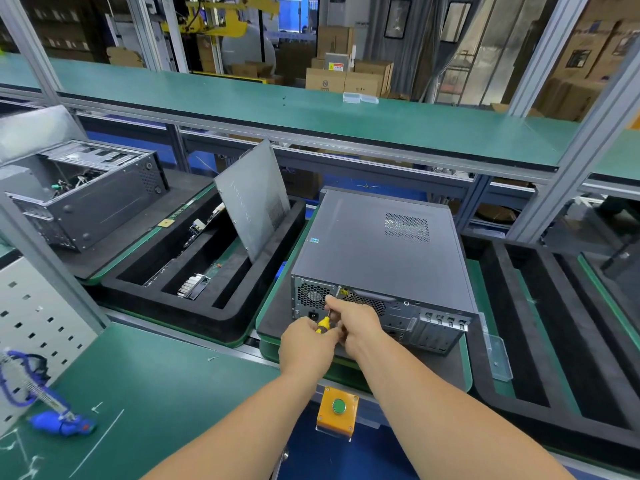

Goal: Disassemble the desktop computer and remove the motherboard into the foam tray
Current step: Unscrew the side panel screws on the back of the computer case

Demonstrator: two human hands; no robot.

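Observation:
A grey desktop computer (377,247) lies on its side on a dark pallet, its rear panel facing me and its side cover in place. A yellow-and-black screwdriver (325,323) points up at the top edge of the rear panel, beside the power-supply grille. My left hand (306,348) grips the screwdriver's handle. My right hand (353,323) holds the shaft and upper handle, index finger stretched along it toward the tip. A black foam tray (194,299) sits left of the computer, holding boards in its slots and a grey side panel (254,199) leaning upright.
An opened computer case (86,195) stands at the far left. More black foam trays (554,327) lie on the right. A yellow box with a green button (337,412) sits at the bench's front edge. A blue tool (60,424) lies on the green mat (166,393).

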